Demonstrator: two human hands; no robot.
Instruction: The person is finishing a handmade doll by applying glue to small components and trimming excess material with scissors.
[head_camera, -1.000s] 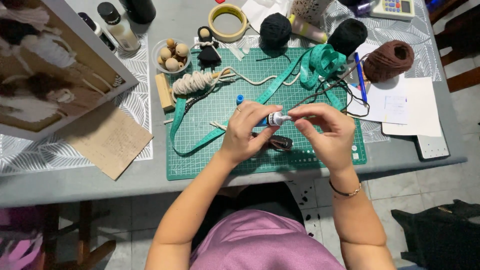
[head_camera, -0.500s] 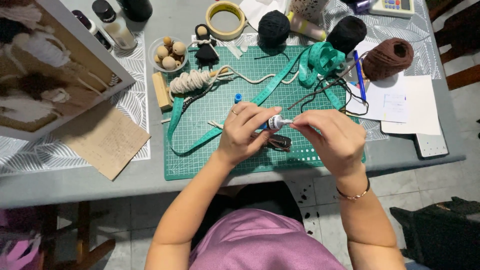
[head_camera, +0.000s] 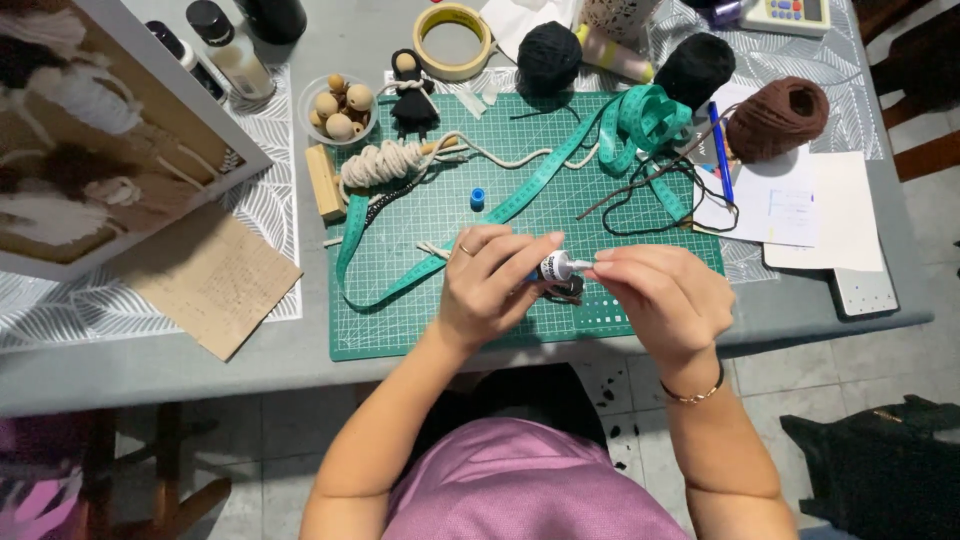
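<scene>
Both hands, left hand (head_camera: 490, 285) and right hand (head_camera: 660, 295), pinch a small glue tube (head_camera: 553, 267) over the green cutting mat (head_camera: 440, 215) on a grey table (head_camera: 300, 350).

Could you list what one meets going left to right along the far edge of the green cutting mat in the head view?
Bowl of wooden beads → small dark doll → tape roll → black yarn ball → second black yarn ball → brown yarn ball.

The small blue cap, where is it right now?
In the head view, the small blue cap lies on the green cutting mat, just above the left hand, beside the teal measuring tape.
</scene>
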